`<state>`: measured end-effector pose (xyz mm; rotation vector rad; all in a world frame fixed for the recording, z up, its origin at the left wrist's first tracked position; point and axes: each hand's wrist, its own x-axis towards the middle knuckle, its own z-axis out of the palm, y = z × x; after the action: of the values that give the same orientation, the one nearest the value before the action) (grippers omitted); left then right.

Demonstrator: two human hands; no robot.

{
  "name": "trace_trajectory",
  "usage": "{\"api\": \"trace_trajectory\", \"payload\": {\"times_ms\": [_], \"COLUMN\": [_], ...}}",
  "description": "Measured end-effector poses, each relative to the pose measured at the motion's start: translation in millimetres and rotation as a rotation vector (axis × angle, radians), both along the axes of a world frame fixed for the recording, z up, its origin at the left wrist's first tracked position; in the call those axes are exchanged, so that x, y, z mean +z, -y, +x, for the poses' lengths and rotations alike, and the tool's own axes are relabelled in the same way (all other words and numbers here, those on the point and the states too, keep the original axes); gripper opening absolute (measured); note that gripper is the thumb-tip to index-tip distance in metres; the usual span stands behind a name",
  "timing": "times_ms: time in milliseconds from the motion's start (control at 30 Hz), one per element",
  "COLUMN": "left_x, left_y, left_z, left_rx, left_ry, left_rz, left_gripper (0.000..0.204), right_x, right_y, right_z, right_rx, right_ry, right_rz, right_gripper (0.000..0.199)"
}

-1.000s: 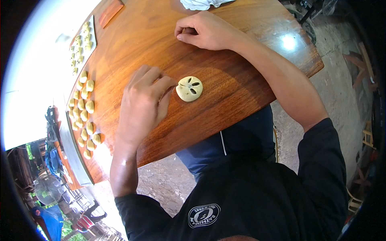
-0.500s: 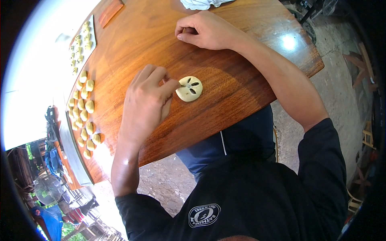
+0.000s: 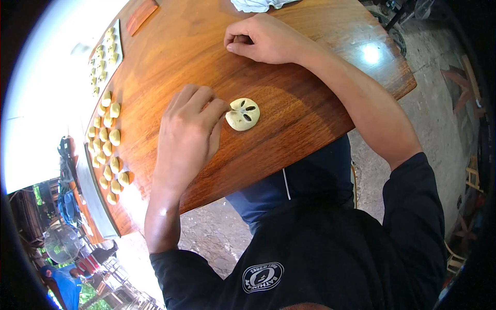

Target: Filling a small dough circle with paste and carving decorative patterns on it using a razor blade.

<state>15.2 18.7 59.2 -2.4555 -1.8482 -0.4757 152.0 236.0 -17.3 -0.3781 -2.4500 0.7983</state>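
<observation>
A pale, round, flat piece of dough [image 3: 241,121] lies on the wooden table in front of me. Several dark slits, filled with something dark, radiate from its middle. My left hand [image 3: 188,124] comes at it from the left, thumb and finger pinched on its left edge; the fingertips partly hide that edge. Farther off, toward the right, my right hand [image 3: 260,39] rests on the table in a loose fist, apart from the dough. Nothing shows in its curled fingers.
Several small yellowish dough pieces [image 3: 114,137] stand in rows along the left side of the table [image 3: 289,111]. Beyond them is a pale tray [image 3: 120,54] with smaller pieces. A reddish wooden block [image 3: 141,16] and a white cloth [image 3: 256,5] lie at the far side.
My left hand has shifted slightly, its thumb and finger drawing closer together at the dough's left edge. The right hand stays practically where it was.
</observation>
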Motion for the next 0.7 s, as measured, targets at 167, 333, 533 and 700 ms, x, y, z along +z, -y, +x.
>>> {"api": "trace_trajectory", "payload": {"times_ms": [167,333,533,700], "left_x": [-2.4,1.2,5.9,-2.5], "left_y": [-3.0,-1.7,-1.7,-5.6], "left_z": [0.5,-1.9,0.0,-1.9], "left_rx": [-0.006,0.019,0.039,0.002], "left_ry": [-0.040,-0.153,-0.006,0.005], "left_rz": [-0.029,-0.029,-0.042,-0.040], "left_gripper": [0.016,0.013,0.015,0.014], "right_x": [-3.0,-1.0,-2.5,-2.5], "right_y": [-1.4,-1.2,-1.2,-2.5], "right_z": [0.4,1.5,1.3,1.2], "right_rx": [0.004,0.014,0.003,0.007], "right_ry": [-0.018,-0.007,-0.032,-0.016], "right_rz": [0.017,0.004,0.010,-0.010], "right_gripper": [0.013,0.013,0.013,0.013]}}
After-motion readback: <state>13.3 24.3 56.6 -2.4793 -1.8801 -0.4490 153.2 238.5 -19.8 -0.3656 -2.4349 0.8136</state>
